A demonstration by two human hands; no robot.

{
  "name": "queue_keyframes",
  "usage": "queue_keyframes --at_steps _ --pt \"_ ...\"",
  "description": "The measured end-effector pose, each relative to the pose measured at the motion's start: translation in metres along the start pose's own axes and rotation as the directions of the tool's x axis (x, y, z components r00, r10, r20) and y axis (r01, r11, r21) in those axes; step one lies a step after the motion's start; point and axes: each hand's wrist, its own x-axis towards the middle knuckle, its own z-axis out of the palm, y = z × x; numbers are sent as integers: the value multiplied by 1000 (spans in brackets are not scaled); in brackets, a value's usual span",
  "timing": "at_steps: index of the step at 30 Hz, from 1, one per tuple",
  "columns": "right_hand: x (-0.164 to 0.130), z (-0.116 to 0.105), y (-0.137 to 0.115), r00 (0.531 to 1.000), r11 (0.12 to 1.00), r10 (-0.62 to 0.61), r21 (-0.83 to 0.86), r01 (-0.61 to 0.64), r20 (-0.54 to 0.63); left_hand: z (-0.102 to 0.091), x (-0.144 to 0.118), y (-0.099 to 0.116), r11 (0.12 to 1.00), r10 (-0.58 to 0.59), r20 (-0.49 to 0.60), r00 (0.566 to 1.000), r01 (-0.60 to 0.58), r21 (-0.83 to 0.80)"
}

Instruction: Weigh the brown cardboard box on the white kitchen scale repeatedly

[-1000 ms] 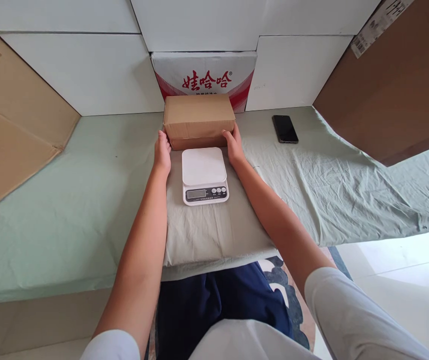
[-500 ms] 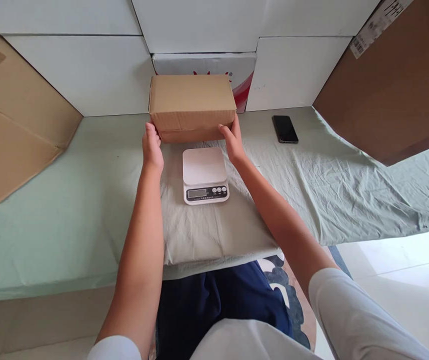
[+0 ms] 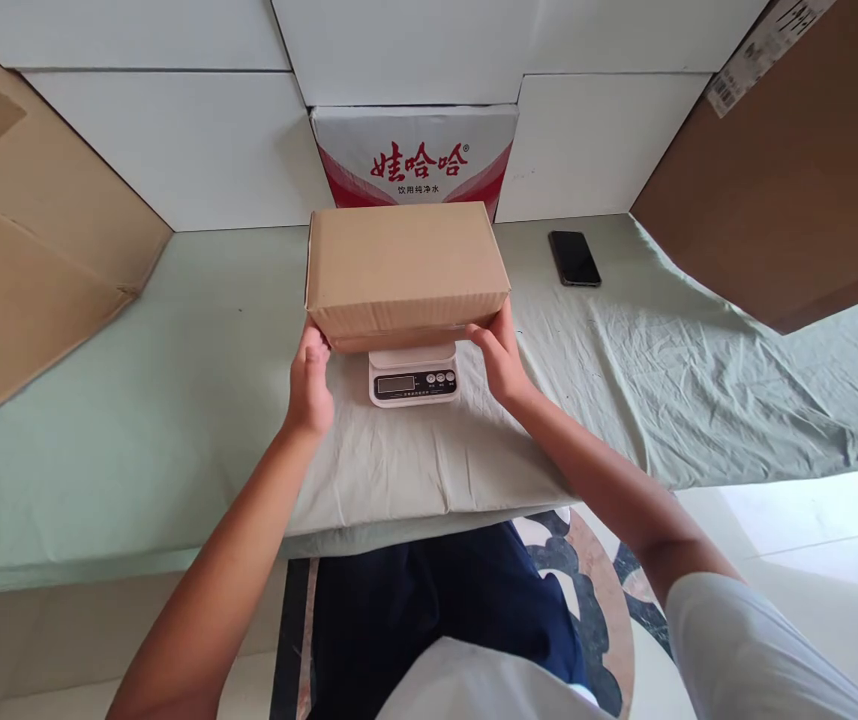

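Box: a plain brown cardboard box, closed, held level over the small white digital kitchen scale; it covers the scale's platform, and whether it rests on it cannot be told.
Left hand: the left hand is pressed against the box's lower left end, fingers curled up onto it.
Right hand: the right hand clasps the lower right end, thumb on the near face, so the box is gripped between both palms.
Scale: only its front strip with the display and buttons shows, near the middle of the pale green sheet-covered worktop, on a folded grey cloth at the near edge.
Phone: a black smartphone lies flat toward the far right of the worktop, well apart from the box.
Back edge: a white carton with red print stands against the wall, just behind the box.
Left edge: a large flattened sheet of tan cardboard leans.
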Motion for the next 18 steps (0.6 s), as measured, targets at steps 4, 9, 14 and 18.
queue_keyframes --at_steps 4,9,14,18 --pt "-14 6 0 1000 1000 -7 3 7 10 -2 -11 -1 1000 8 -35 999 -8 18" --pt "-16 6 0 1000 1000 3 16 -2 -14 1 -12 -5 1000 -15 -24 1000 15 2" --pt "-17 6 0 999 1000 13 -12 -13 -31 2 -11 -3 1000 -23 -15 1000 23 4" --pt "-18 7 1 999 1000 6 -10 -6 -32 2 -10 -3 1000 -26 -16 1000 26 -3"
